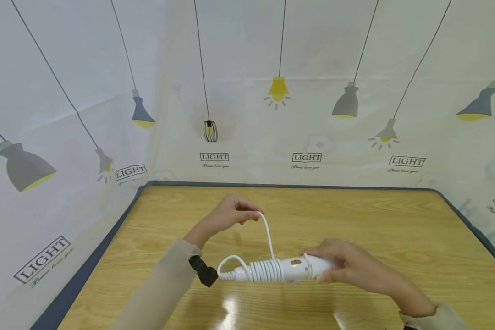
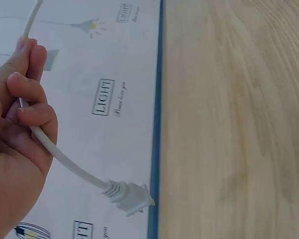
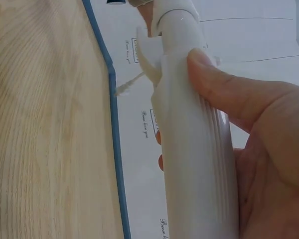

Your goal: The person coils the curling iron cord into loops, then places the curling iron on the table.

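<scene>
What looks like a white curling iron (image 1: pixel 290 270) is held level above the table. My right hand (image 1: pixel 350 261) grips its right end, thumb and fingers around the thick ribbed white part (image 3: pixel 192 139). A small lever (image 3: pixel 148 59) sticks out beside the narrower section. Several turns of white cord (image 1: pixel 269 271) are wound around the left part of the handle, with a loose loop near its end. My left hand (image 1: pixel 231 213), raised behind and left of it, pinches the cord's free length. Beyond those fingers hangs the plug (image 2: pixel 132 199).
A wood-grain table (image 1: pixel 181 206) with a dark blue edge (image 1: pixel 288 185) lies beneath both hands. White sheeting (image 1: pixel 255 128) printed with lamps stands around its back and sides. A black strap mount (image 1: pixel 204 271) sits on the left wrist, close to the cord loop.
</scene>
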`<state>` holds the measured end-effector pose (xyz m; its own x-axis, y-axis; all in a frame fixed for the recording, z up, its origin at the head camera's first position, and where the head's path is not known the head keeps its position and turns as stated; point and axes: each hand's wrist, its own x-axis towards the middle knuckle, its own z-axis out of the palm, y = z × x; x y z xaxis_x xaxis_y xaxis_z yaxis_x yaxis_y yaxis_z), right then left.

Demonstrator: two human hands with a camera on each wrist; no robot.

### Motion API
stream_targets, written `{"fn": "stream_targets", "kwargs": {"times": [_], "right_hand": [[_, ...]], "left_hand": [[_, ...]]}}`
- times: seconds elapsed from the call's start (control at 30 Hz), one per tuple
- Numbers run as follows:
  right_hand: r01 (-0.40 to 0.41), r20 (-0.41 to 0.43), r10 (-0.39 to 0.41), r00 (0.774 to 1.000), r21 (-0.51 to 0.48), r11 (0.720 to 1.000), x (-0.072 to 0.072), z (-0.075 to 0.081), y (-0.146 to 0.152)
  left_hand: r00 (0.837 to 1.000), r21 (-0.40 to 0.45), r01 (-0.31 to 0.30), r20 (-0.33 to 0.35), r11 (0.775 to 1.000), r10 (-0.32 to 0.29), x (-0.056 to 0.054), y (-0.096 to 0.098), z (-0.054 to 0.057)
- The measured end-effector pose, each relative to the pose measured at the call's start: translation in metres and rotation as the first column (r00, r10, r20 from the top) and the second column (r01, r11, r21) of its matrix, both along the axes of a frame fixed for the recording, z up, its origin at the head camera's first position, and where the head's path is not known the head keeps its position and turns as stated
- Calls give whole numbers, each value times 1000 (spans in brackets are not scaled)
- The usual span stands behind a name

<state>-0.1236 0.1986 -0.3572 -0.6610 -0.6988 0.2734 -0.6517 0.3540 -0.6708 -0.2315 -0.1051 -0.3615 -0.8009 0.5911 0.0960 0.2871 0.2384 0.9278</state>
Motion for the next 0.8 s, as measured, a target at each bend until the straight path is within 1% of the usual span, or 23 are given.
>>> {"fn": "stream_targets", "kwargs": {"times": [0.07,0.2,0.27,0.37,0.47,0.6,0.7,0.8], "right_hand": [[-3,-33,4,999,33,999,-2,-2,1],[18,-12,-17,1000,96,995,-6,-5,2],[47,22,-50,999,129,991,-8,-6,2],[110,27,-117,993,191,975,-12,-9,2],[177,-36,-173,984,247,953,-16,-12,0],[239,-149,-203,968,294,925,-20,-13,-4],[278,-207,-220,953,318,906,-22,-12,-8],[314,-227,-247,942,333,889,-23,-10,-12]], "left_hand": [[1000,-10,14,-18,1000,-14,3,-1,6],[996,-46,46,-70,998,-50,7,-1,17],[994,-70,59,-89,996,-65,10,0,23],[990,-90,72,-111,993,-82,15,2,28],[988,-95,79,-125,992,-91,19,6,30],[985,-104,69,-149,992,-84,27,14,33],[984,-107,42,-167,993,-60,33,22,38],[986,-108,-3,-167,994,-16,37,26,41]]}}
